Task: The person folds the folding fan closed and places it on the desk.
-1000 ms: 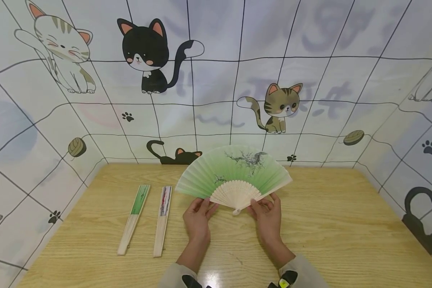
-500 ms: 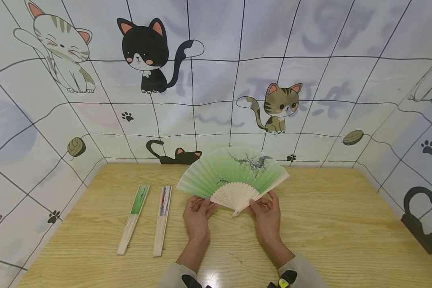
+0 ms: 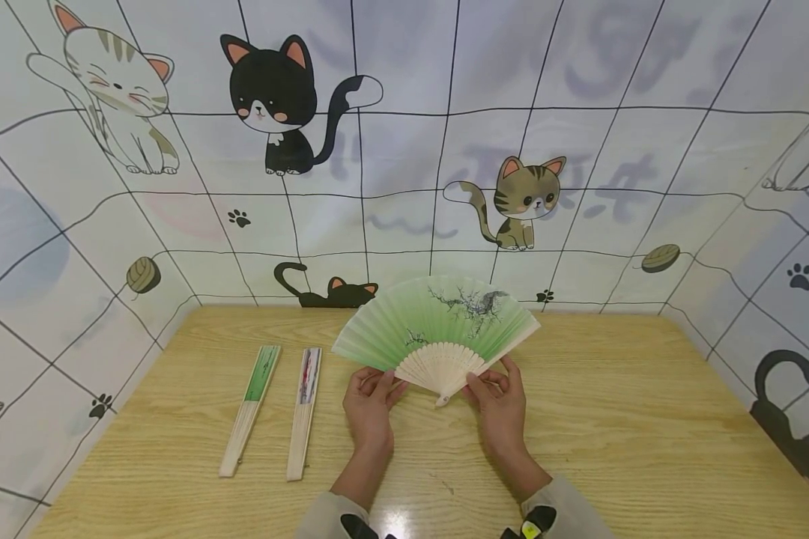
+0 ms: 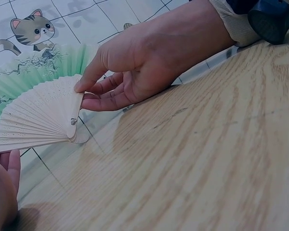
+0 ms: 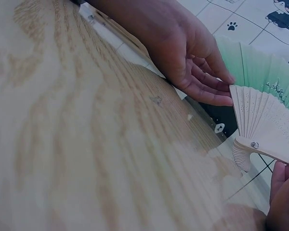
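Note:
A folding fan (image 3: 440, 363) is spread wide over the table, its leaf green and white with a dark branch drawing, its ribs pale and pierced. My left hand (image 3: 368, 408) pinches the left outer rib between thumb and fingers. On the other side my right hand (image 3: 501, 404) pinches the right outer rib the same way. Both wrist views show the pivot end of the fan (image 4: 43, 113) between the hands, with a small metal rivet. Thumbs lie on the near face; fingers reach behind the ribs.
Left of my hands, two folded fans lie on the wooden table (image 3: 620, 434): a green folded fan (image 3: 251, 412) and a folded fan with a red and grey pattern (image 3: 305, 413). A cloth backdrop (image 3: 404, 150) with cartoon cats rises behind and at both sides.
The spread fan has narrowed a little and its top edge has dipped slightly, its right edge coming inward. Both hands keep their pinch almost in place. The folded fans have not moved.

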The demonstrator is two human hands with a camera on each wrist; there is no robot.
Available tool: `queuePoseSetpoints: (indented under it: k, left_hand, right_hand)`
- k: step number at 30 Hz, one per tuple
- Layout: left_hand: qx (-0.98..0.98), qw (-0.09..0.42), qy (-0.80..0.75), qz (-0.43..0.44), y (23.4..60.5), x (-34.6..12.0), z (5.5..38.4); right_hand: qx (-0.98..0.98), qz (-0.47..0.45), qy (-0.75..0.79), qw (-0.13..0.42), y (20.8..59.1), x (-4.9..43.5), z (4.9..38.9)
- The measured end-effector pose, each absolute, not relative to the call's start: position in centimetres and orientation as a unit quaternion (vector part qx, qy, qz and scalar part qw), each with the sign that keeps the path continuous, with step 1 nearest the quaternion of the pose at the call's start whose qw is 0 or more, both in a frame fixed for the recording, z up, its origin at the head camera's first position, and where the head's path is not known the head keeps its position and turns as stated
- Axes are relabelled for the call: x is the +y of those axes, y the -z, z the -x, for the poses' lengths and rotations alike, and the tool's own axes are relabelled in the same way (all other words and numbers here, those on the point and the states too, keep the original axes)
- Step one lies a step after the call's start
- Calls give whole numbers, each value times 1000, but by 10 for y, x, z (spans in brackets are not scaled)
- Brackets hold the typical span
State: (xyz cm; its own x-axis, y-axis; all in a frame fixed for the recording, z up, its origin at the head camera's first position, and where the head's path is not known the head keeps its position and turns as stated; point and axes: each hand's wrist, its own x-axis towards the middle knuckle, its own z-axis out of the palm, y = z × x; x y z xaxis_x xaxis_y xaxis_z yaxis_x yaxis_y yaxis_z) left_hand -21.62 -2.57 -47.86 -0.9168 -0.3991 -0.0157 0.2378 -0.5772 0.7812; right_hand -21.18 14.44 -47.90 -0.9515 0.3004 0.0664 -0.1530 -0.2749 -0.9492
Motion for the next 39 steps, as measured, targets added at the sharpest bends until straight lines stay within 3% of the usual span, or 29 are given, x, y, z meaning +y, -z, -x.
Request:
queuePoseSetpoints:
  k: [39]
  left_hand:
    - [-436, 203, 875, -61, 478, -26, 215]
  right_hand:
    - [-615, 22, -774, 149, 477, 144, 211]
